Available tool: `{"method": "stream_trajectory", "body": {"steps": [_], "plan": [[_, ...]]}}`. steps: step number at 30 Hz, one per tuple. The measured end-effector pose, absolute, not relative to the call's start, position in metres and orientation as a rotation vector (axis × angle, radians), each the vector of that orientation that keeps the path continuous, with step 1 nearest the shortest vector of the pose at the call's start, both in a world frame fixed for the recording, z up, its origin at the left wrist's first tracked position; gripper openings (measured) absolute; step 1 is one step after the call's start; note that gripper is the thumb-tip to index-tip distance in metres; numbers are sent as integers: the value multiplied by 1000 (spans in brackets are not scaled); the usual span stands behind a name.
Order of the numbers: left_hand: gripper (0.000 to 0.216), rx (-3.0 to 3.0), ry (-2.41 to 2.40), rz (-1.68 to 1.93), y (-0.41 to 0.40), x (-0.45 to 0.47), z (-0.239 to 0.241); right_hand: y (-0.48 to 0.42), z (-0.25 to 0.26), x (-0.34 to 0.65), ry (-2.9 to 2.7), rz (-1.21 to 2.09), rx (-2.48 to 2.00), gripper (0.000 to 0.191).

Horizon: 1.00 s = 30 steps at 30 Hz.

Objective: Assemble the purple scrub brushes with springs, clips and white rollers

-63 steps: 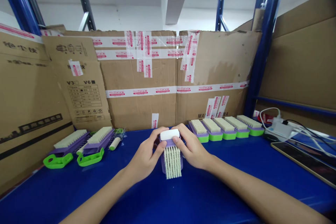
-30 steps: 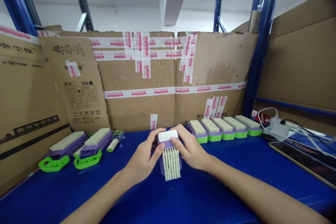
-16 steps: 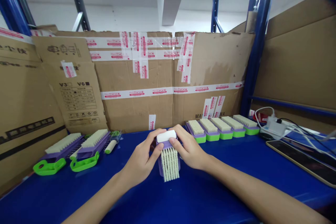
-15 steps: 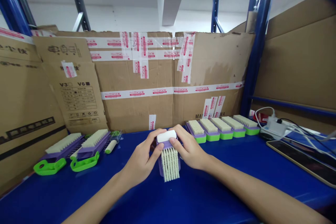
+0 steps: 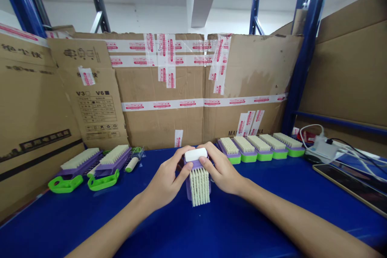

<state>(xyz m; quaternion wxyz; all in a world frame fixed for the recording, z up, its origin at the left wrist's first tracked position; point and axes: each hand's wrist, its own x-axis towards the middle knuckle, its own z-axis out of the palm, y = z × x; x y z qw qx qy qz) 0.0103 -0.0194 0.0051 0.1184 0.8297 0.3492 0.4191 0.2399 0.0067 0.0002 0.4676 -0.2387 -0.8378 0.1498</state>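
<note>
Between my two hands is a purple brush [image 5: 200,187] with cream bristles facing me. A white roller [image 5: 196,154] lies across its upper end. My left hand [image 5: 167,175] grips the brush from the left, thumb on the purple edge just under the roller. From the other side my right hand [image 5: 225,171] grips the same brush, its thumb against the roller's right end. The fingers behind the brush are hidden.
Several purple-and-green brushes [image 5: 259,147] stand in a row at the back right. Two more brushes [image 5: 113,160] with green frames [image 5: 104,181] and a small roller piece [image 5: 132,164] lie at left. A phone [image 5: 350,183] and a charger [image 5: 325,148] with cables are at right; cardboard [image 5: 163,125] walls the back.
The whole view has shifted, so everything sits slightly farther right. Both hands keep the same hold on the brush and roller.
</note>
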Motion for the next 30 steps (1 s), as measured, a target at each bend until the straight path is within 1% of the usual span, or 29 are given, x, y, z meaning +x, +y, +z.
{"method": "stream_trajectory", "body": {"steps": [4, 8, 14, 17, 23, 28, 30], "plan": [[35, 2392, 1036, 1193, -20, 11, 7, 5, 2, 240, -2051, 369, -601, 29], [35, 2364, 1035, 1156, -20, 11, 7, 4, 2, 240, -2051, 357, -596, 30], [43, 2322, 968, 1266, -16, 9, -4, 2, 4, 241, -2044, 358, -608, 29], [40, 2342, 965, 1297, -15, 10, -4, 2, 5, 241, -2050, 357, -605, 27], [33, 2339, 1017, 1209, -17, 10, 2, 3, 3, 241, -2054, 340, -600, 27], [41, 2334, 985, 1267, -16, 10, -3, 3, 3, 241, -2057, 341, -595, 28], [41, 2350, 961, 1288, -16, 10, -3, 3, 4, 241, -2056, 338, -597, 27]]}}
